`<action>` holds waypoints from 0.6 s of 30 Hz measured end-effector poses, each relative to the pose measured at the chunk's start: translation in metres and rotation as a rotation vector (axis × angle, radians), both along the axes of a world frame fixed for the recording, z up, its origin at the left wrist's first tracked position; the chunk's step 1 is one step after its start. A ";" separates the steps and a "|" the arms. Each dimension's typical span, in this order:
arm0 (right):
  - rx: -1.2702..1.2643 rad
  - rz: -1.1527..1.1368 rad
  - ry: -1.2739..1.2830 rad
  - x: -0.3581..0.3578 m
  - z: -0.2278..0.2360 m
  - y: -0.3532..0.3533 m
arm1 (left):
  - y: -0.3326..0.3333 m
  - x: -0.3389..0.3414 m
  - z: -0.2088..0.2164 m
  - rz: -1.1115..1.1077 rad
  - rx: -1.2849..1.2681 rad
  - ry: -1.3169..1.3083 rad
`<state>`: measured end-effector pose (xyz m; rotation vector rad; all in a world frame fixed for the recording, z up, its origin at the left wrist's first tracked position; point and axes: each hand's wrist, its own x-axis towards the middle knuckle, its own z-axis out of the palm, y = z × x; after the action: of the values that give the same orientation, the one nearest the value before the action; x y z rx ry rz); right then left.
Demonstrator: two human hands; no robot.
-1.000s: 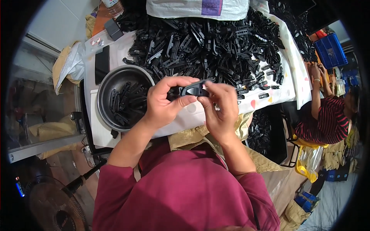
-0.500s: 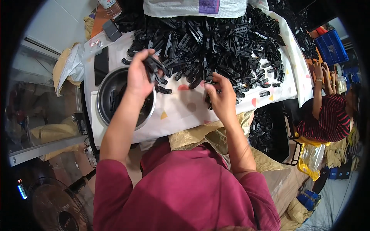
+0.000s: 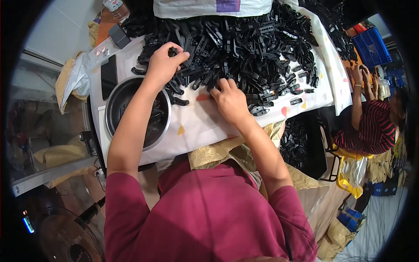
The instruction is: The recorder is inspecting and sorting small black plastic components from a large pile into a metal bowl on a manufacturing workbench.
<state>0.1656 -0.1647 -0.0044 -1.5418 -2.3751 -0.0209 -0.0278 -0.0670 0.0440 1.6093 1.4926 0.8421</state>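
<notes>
A large heap of small black plastic parts covers the far half of the table. At its left side my left hand is closed, back of the hand up, with a black plastic part showing between its curled fingers. My right hand reaches the heap's near edge, fingers bent down and drawn together among the parts; its fingertips and anything in them are hidden. Left of my hands stands a round metal bowl with some black parts inside, partly covered by my left forearm.
A dark phone and a grey block lie at the table's left. A white sack sits behind the heap. Below the table's right side is a black bin of parts. Another person works at the right. A fan stands lower left.
My left hand has turned over and moved slightly up, so the parts in it are now mostly hidden. My right hand has moved left to the heap's edge and its fingers have closed in.
</notes>
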 end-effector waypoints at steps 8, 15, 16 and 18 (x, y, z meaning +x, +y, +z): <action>-0.589 -0.035 1.450 -0.003 0.031 -0.009 | -0.047 -0.008 0.026 -0.202 -0.561 -0.603; -0.488 0.225 1.625 0.005 0.068 -0.022 | -0.056 0.002 0.033 -0.306 -0.675 -0.776; -0.435 0.197 1.466 0.005 0.072 -0.025 | -0.056 0.002 0.035 -0.361 -0.676 -0.743; -0.182 0.233 1.229 0.004 0.074 -0.024 | -0.057 0.002 0.040 -0.425 -0.675 -0.716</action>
<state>0.1693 -0.1892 0.0693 -0.8527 -1.5093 0.9224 -0.0259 -0.1241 0.0842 0.9111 0.7525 0.5003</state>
